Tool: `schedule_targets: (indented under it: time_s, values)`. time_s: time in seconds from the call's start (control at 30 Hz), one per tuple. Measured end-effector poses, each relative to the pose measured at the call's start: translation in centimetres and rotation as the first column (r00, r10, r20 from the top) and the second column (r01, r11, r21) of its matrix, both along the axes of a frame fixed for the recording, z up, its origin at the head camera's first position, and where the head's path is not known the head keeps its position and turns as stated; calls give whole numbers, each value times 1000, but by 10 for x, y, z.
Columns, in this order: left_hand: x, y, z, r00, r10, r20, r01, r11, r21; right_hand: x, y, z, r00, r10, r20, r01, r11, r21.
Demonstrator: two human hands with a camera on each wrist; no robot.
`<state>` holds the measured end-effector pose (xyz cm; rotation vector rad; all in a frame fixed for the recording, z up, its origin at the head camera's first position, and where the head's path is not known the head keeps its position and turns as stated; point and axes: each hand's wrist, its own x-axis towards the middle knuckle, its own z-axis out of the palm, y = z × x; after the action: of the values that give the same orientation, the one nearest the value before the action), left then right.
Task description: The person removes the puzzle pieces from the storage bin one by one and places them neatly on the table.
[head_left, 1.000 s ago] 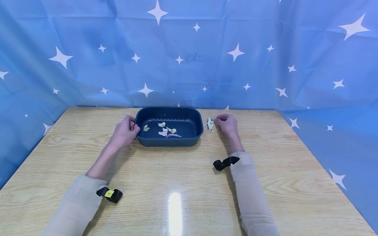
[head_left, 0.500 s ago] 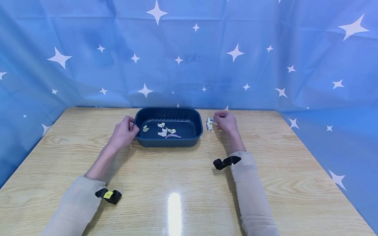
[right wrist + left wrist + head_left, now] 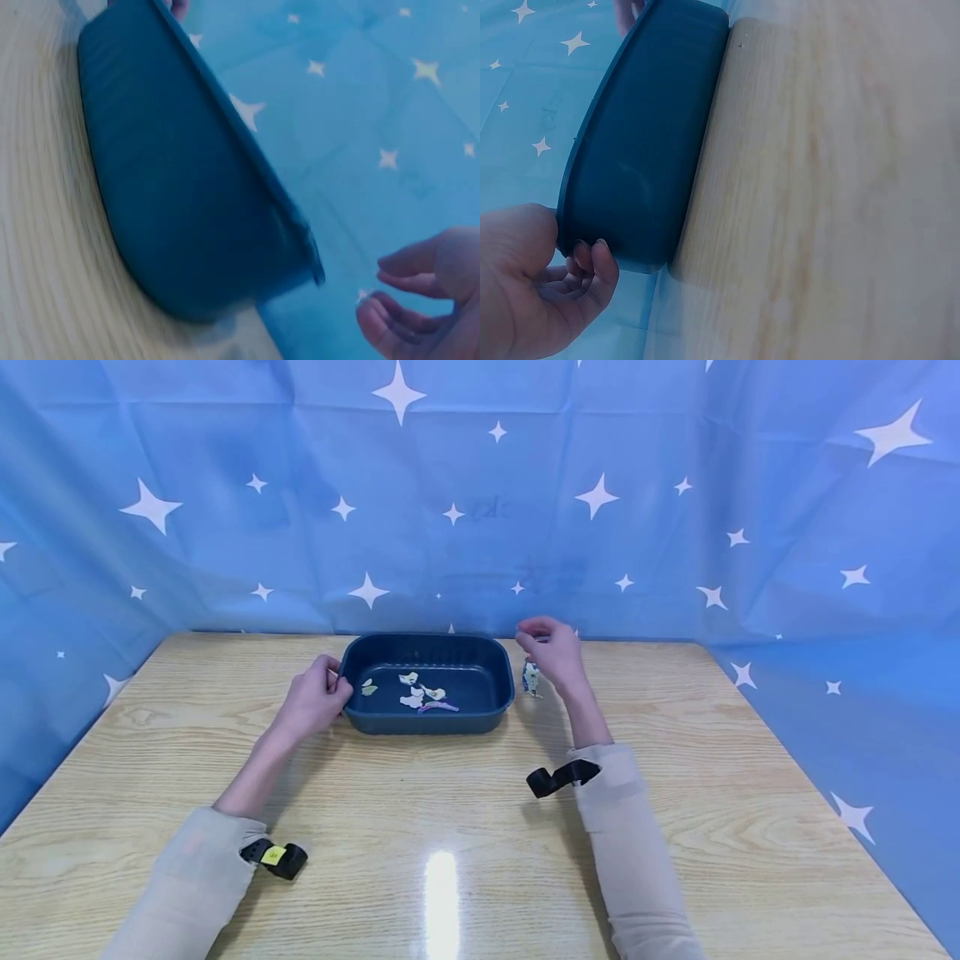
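A dark blue plastic basin [image 3: 426, 723] stands near the far edge of the table. My left hand [image 3: 318, 695] grips its left end, thumb at the rim and fingertips curled under it in the left wrist view. Inside lie several small, flat, paper-like scraps [image 3: 412, 701], pale, greenish and one purple-pink. A blue-and-white scrap [image 3: 531, 678] lies on the table just right of the basin, partly covered by my right hand [image 3: 553, 652]. That hand is raised beside the basin's right end. In the right wrist view its fingers are loosely bent, a gap between thumb and fingertips, nothing visible there.
The light wooden table [image 3: 360, 827] ends just behind the basin, where a blue curtain with white stars [image 3: 450, 552] hangs. A black wrist camera [image 3: 558, 778] sits on the right forearm, another wrist camera [image 3: 281, 858] on the left.
My right hand has lifted from beside the blue-and-white scrap and moved up and left towards the basin. The scrap stays on the table. My left hand keeps its grip on the basin.
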<state>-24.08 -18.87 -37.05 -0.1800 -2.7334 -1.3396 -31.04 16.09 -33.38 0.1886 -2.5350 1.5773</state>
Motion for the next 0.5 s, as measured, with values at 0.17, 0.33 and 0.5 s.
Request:
schedule_targets:
  time_s: [0.17,0.33,0.5]
  values:
    - [0,0,0,1000,-1,5,1,1000,-3,6,-16,5,998,46,-42,-45,999,5]
    - [0,0,0,1000,-2,12,2,1000,-1,10,-33,6,994,88,-66,-85,995,46]
    - [-1,-1,-1,1000,-1,9,1,1000,-5,13,-51,3,985,153,-78,-145,984,99]
